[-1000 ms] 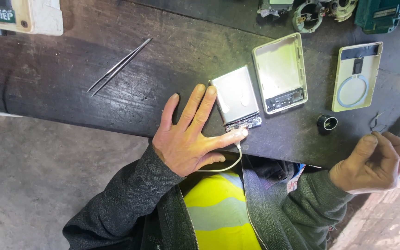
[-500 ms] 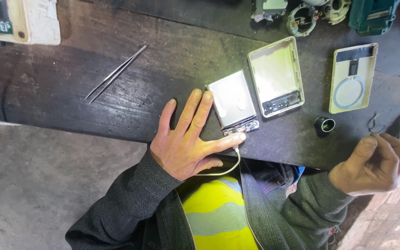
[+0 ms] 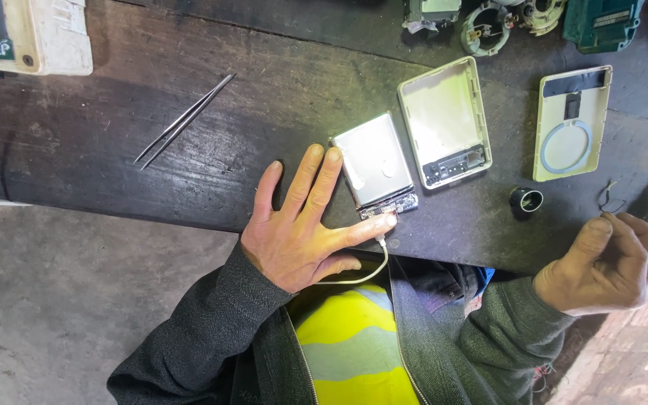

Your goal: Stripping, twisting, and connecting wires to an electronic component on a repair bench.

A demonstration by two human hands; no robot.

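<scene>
At frame centre, the silver battery pack, seemingly light, rigid and fragile at its circuit edge, is steadied by the flat, open left hand; the right hand is clenched.

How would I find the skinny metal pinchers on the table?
Start at the dark wooden table. Left of the left hand, away from the opened gadget parts, lie the tweezers. They are the only long, thin, silvery thing, lying slanted and alone.

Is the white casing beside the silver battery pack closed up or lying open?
Open: the white casing lies hollow side up, its back cover apart on the bench.
</scene>
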